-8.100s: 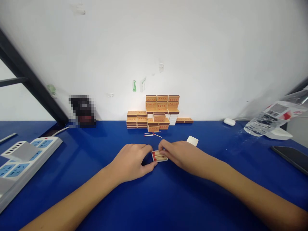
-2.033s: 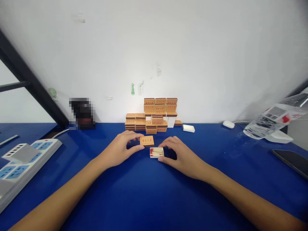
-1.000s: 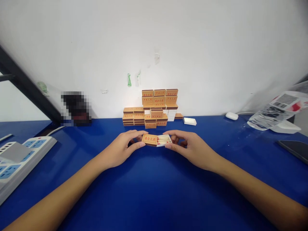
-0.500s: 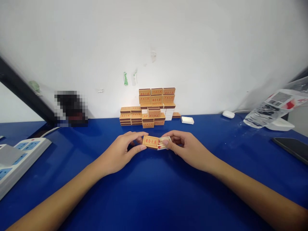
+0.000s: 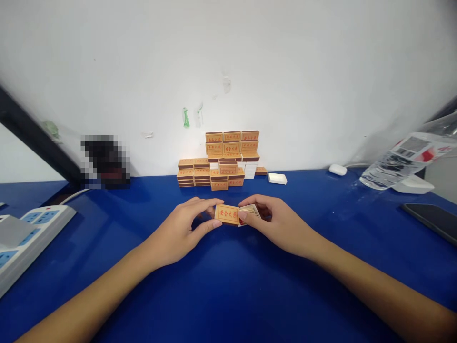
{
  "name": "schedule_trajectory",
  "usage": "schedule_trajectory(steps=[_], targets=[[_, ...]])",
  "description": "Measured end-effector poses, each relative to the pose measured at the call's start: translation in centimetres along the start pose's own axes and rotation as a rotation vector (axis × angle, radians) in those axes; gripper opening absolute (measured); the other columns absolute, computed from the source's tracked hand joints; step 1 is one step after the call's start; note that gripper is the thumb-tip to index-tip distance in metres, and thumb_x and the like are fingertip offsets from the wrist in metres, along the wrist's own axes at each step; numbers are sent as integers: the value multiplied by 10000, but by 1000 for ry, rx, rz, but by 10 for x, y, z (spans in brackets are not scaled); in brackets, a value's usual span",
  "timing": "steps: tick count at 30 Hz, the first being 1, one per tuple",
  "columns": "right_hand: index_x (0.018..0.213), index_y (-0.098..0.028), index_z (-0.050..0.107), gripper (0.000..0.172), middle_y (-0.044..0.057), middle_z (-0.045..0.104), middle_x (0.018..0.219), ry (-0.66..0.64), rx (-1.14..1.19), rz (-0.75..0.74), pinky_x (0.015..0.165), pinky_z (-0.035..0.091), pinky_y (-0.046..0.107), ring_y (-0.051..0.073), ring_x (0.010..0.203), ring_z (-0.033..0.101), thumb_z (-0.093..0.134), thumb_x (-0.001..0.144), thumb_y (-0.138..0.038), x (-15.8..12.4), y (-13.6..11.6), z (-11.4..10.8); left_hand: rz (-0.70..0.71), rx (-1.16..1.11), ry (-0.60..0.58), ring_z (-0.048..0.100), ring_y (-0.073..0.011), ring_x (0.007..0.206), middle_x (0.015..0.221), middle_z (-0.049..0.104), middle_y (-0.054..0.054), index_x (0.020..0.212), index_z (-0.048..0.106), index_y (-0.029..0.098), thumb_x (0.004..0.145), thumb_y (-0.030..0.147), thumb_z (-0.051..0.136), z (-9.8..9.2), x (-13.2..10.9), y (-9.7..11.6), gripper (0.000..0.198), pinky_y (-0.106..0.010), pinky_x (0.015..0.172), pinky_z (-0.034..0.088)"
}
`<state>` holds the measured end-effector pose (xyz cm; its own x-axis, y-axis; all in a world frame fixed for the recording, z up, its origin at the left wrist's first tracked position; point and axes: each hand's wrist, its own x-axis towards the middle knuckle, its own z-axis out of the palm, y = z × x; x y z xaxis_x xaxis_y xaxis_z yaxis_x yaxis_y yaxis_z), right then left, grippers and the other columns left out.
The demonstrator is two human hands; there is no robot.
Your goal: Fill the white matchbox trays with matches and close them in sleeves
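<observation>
My left hand (image 5: 191,228) pinches the yellow matchbox sleeve (image 5: 227,214), its red lettering facing up, between thumb and fingers. At the sleeve's right end my right hand (image 5: 273,221) grips the white matchbox tray (image 5: 255,210), thumb on top. Several matches lie in that tray, partly covered by the thumb. Tray and sleeve meet at a slight angle; whether the tray's left end sits inside the sleeve I cannot tell. Behind the hands rises a stack of matchboxes (image 5: 232,148) against the wall.
An upturned or bare white tray (image 5: 277,178) lies right of the stack. At the left is a power strip (image 5: 46,228). A plastic bottle (image 5: 400,157), a white earbud case (image 5: 337,170) and a black phone (image 5: 432,221) are on the right of the blue table (image 5: 228,295).
Both hands have shifted slightly right with the matchbox parts. The right thumb now covers more of the matches near the sleeve's end.
</observation>
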<state>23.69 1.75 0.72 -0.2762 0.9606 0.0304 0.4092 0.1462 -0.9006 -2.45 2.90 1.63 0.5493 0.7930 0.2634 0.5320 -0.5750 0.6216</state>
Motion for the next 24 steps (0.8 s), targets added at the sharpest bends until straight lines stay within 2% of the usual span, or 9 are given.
schedule_trajectory(steps=[4,8,11,14,16,19,24], targets=[[1094,-219,705,354,52,756,936,-32,29,-13,686,489,334,210,814,680,639,966,-543,0,1,-3,-35,-15,2,679,-206,1008,1122,725,-24,1415,623,298,1019,446,627,-1,2,-1,423,-370,911,537],[1139,-206,698,410,40,732,889,-42,55,-16,603,447,299,150,672,600,603,987,-575,-1,0,-5,-59,-57,10,683,-217,1023,1118,735,-24,1393,643,285,1011,431,631,-1,5,-1,409,-373,915,537],[1307,-207,627,503,33,716,893,-44,108,0,538,422,279,121,602,553,586,993,-598,0,-3,-9,-92,-118,18,687,-214,996,1095,738,-23,1386,649,275,1014,455,617,-3,6,-2,415,-368,897,547],[1427,-231,542,600,50,729,994,-65,143,-11,499,416,261,123,637,581,688,943,-555,1,-6,-12,-120,-181,35,693,-221,1006,1109,741,-31,1395,642,262,1011,488,616,-6,6,-4,447,-378,903,555],[1404,-234,564,581,59,738,1028,-87,147,-28,479,417,253,124,649,589,726,922,-515,1,-6,-14,-128,-213,37,698,-231,1026,1126,743,-40,1391,645,251,1006,492,624,-7,7,-6,455,-392,923,557],[1330,-223,619,502,44,739,938,-62,143,-35,458,423,245,122,616,573,725,922,-497,1,-7,-14,-127,-222,35,704,-233,1016,1119,748,-46,1395,644,242,1004,477,631,-7,8,-6,456,-404,929,560],[1317,-213,628,515,39,734,862,3,176,-25,430,427,235,125,582,561,734,908,-508,0,-6,-9,-118,-243,43,712,-228,964,1078,758,-50,1375,653,232,1001,472,636,-7,9,-5,444,-386,876,575]])
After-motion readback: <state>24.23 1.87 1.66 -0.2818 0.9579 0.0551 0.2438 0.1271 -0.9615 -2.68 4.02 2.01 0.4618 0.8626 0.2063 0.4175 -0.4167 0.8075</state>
